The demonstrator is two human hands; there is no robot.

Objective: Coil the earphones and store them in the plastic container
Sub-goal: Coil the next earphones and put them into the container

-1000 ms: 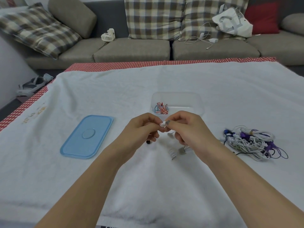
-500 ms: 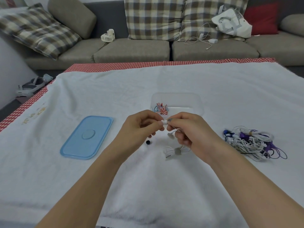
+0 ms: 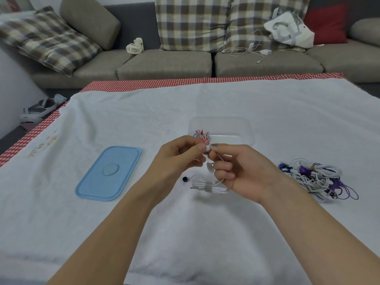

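Observation:
White earphones point(image 3: 207, 185) hang bundled below my hands, the cord tied with a grey band, the jack pointing left just above the white cloth. My left hand point(image 3: 178, 159) and my right hand point(image 3: 240, 171) both pinch one white earbud between their fingertips. The second earbud dangles under my right fingers. Behind the hands stands the clear plastic container point(image 3: 242, 128), open, with a red-striped and blue coiled earphone point(image 3: 202, 135) in its left end.
The blue lid point(image 3: 109, 173) lies flat at the left. A tangle of white and purple earphones point(image 3: 316, 177) lies at the right. A small black ear tip point(image 3: 185, 178) sits on the cloth. A sofa with cushions, a fan and a charger stands beyond the table.
The bundled cord has swung lower and to the left, its jack now pointing left. Both hands stay on the earbud, shifted slightly up toward the container.

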